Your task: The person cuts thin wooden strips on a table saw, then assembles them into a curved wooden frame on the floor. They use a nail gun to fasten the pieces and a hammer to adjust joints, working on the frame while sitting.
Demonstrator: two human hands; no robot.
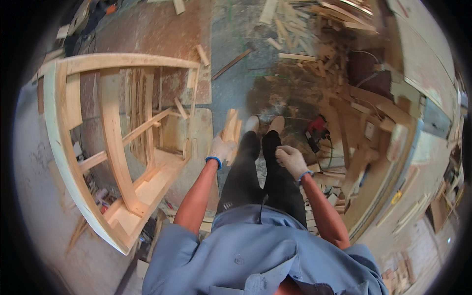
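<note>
My left hand (222,146), in a whitish work glove with a blue cuff, grips a few short wooden pieces (231,123) in front of my left leg. Over my right thigh, my right hand (290,158) wears a matching glove; its fingers are curled, and nothing shows in them. A large wooden frame (114,125) of pale boards and rails stands to the left of my left hand. Right of my feet, a red and black power tool (316,132) with a green hose or cord lies on the floor.
A long-handled hammer (236,62) lies on the floor ahead. Wood offcuts (295,29) are heaped beyond it. At right stands a long workbench or panel (416,155), with scrap boards (368,110) beside it. Loose wood strips (180,107) lie near the frame.
</note>
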